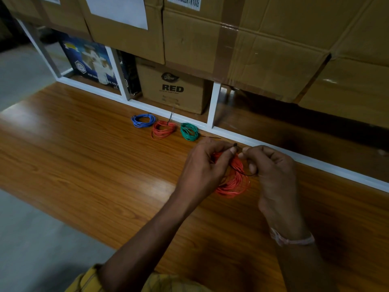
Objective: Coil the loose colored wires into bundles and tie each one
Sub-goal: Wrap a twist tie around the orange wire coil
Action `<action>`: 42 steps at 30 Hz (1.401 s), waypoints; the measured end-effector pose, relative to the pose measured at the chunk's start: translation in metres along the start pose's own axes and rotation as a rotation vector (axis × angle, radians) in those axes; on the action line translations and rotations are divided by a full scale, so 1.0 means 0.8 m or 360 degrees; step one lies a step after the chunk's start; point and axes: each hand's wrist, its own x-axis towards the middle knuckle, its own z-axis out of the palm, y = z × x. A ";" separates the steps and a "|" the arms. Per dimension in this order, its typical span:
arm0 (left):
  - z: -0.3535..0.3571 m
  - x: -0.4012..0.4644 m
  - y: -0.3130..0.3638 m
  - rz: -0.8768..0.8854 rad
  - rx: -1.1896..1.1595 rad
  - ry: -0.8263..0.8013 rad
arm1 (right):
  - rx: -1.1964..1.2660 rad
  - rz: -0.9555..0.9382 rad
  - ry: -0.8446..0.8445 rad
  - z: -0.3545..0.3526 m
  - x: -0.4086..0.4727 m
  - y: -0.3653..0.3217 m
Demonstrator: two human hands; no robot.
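Tying step: my left hand pinches one end of the black tie and my right hand pinches the other, over the red coil above the wooden table. Next I'd cinch it tight. Blue bundle, second red bundle and green bundle sit near the shelf edge.

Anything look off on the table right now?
Nothing stands out. The blue, red and green coils lie tidy by the shelf; both hands work a black tie on the orange coil.
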 end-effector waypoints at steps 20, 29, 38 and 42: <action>0.001 -0.004 0.002 -0.0009 0.0027 0.0014 | -0.0012 0.0064 0.0018 0.000 0.000 0.000; -0.001 -0.007 0.003 0.0096 0.0246 0.0029 | 0.0034 0.0122 -0.0141 -0.008 0.002 0.008; -0.004 -0.005 -0.002 0.0163 0.0317 -0.0027 | -0.0103 0.0120 -0.0207 -0.018 0.002 0.013; -0.012 -0.004 -0.005 0.0100 0.0271 -0.0087 | -0.0271 -0.0017 -0.0090 -0.022 0.005 0.008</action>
